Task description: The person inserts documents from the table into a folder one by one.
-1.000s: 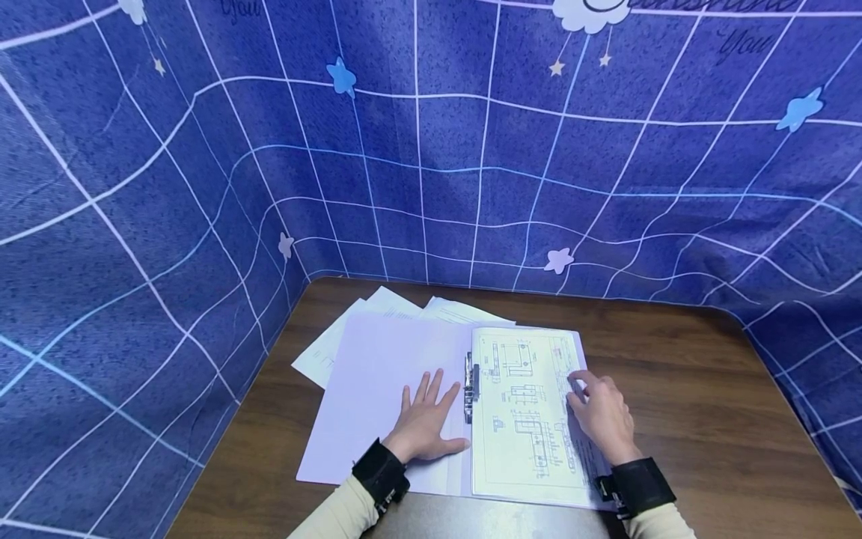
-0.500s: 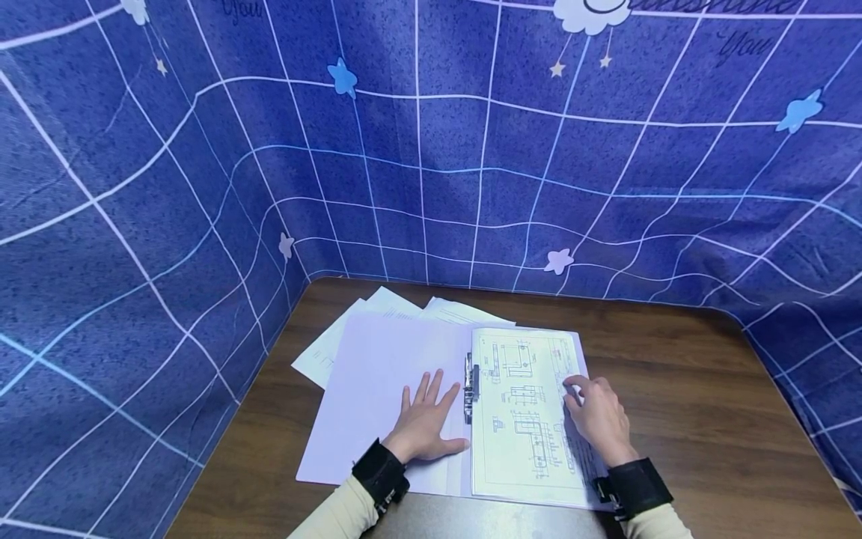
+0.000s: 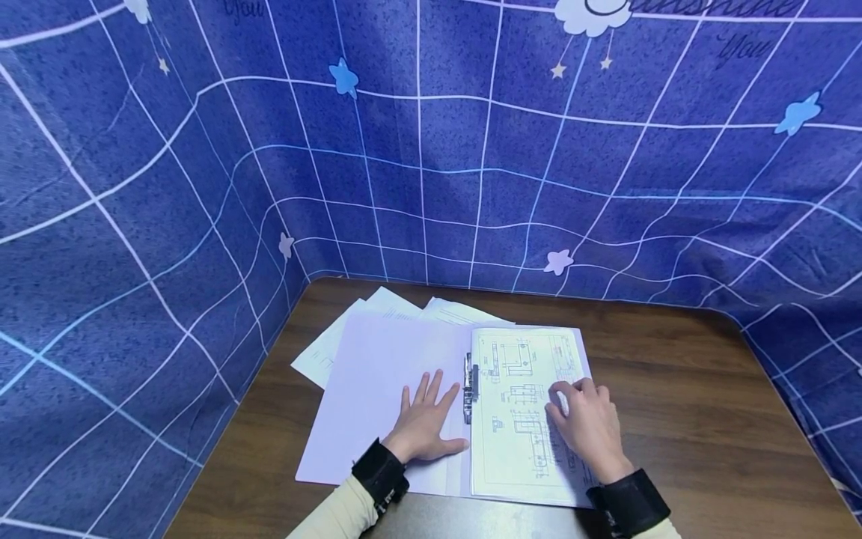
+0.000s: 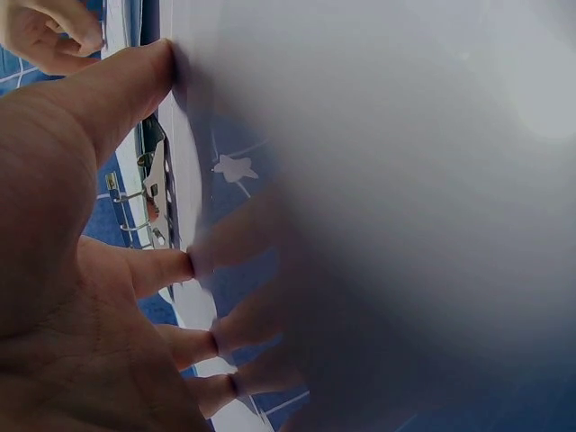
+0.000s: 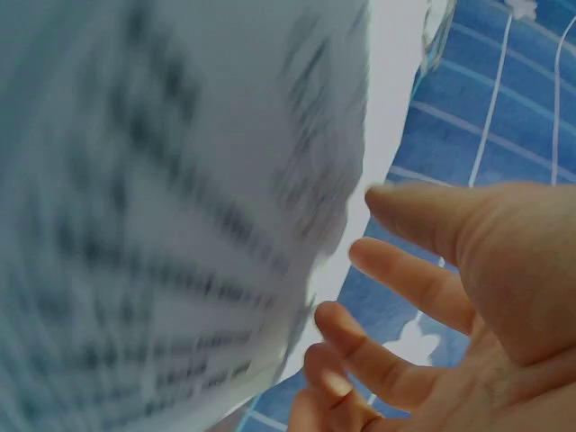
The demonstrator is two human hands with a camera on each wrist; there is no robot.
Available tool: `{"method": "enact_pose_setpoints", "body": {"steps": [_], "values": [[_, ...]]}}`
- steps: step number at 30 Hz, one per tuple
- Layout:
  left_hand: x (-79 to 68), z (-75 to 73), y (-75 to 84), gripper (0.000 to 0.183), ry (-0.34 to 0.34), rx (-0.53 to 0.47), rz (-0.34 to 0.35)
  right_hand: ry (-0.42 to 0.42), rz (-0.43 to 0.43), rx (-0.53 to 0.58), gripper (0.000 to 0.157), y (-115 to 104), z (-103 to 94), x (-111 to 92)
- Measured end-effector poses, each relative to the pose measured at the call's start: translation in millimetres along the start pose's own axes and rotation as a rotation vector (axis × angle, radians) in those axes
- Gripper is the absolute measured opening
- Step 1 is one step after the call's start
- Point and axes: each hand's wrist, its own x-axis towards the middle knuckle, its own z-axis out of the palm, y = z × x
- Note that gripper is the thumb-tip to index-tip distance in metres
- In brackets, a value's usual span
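In the head view, saw a dark brown wooden table, streaked with grain and rounded at the far corners, enclosed behind and at both sides by hanging blue cloth. Noted on the cloth a wavy grid of white and pale blue lines, puffy stars and a white cloud cut off at the top. Found a lilac folder spread flat near the table's front edge, overlapping loose papers at its far side. Saw on its right half a drawing sheet covered in thin-lined, boxy shapes, beside a metal clip along the fold. Saw the left hand laid on the bare cover, fingers straight and fanned wide, gripping nothing; saw the right hand over the sheet, loosely curved, thumb and forefinger apart, gripping nothing. Noted black bands round both wrists, above cream sleeves. From the left wrist, saw the cover as smooth and glossy, mirroring the fingertips pressed to it; saw curved metal prongs on the clip. From the right wrist, saw pale, bowed paper with blurred dark print, and relaxed fingers near its edge; could not tell whether touching.
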Motion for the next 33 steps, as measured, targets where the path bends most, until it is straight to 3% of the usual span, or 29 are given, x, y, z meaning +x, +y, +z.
{"method": "enact_pose_setpoints", "body": {"steps": [6, 14, 25, 33], "values": [[1.1, 0.2, -0.4, 0.098, -0.003, 0.004, -0.001, -0.073, -0.102, -0.027, 0.056, -17, -5.7, -18], [1.1, -0.3, -0.8, 0.097, -0.008, 0.002, -0.003, -0.204, -0.101, 0.024, 0.074, -24, -1.2, -34], [-1.2, -3.2, -0.9, 0.097, -0.014, -0.009, -0.005, -0.215, -0.085, 0.011, 0.079, -24, 15.1, -37], [1.3, -10.4, 1.6, 0.089, -0.049, -0.064, -0.006, -0.197, -0.095, -0.010, 0.076, -21, 13.3, -42]]}}
